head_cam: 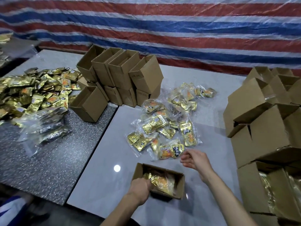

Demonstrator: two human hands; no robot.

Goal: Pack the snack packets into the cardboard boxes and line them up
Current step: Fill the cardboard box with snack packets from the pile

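— Where is your left grip?

— My left grip [140,190] is at the near left corner of the open cardboard box [138,171], which sits on the pale desk [101,181] right in front of me. The fingers dip over the rim onto the gold snack packets [158,178] inside. They are hidden there, so I cannot tell whether they hold a packet or only press on it.

— And the right?

— My right grip [196,160] hangs above the desk just beyond the far right corner of that box, fingers loosely curled, nothing in it. Its fingertips are close beside the nearest bagged packet [171,151]; whether they touch it I cannot tell.

— What else lies on the desk?

— A scatter of bagged packets [162,126] lies beyond the box. To the left, on the dark speckled desk [48,160], is a big heap of loose gold packets [32,93], with clear bags [47,128] of more on its near side.

— Boxes?

— Empty boxes [118,74] stand stacked in two layers at the far middle, with one more [91,105] alone just left of them. On the right is another stack of boxes [260,121]; the nearest of these [250,190] is open, with gold packets showing inside. A striped tarpaulin [162,30] hangs behind it all.
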